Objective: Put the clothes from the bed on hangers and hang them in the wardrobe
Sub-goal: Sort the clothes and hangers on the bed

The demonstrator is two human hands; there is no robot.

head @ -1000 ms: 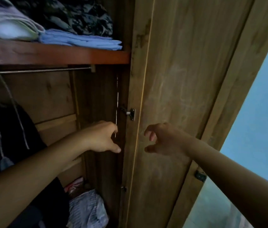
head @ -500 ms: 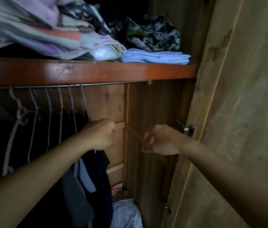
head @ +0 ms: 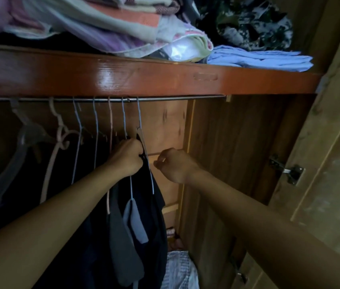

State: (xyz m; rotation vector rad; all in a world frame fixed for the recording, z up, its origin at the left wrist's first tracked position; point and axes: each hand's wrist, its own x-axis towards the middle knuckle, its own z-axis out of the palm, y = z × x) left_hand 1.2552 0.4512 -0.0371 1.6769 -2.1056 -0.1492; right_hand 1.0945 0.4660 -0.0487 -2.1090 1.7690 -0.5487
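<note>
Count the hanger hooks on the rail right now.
7 on the rail: two plastic hangers at left, then five wire hooks. More may hide offscreen left.

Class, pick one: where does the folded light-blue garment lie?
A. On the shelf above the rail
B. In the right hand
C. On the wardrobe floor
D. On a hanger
A: the folded light-blue garment lies on the red-brown shelf, above the metal rail.

Two bare forearms, no sleeves, cuffs or gloves anywhere along them. No rings, watch or bracelet on left hand [head: 127,158] or right hand [head: 175,165]. Short, unpainted nails on the fingers [head: 158,163] of the right.
</note>
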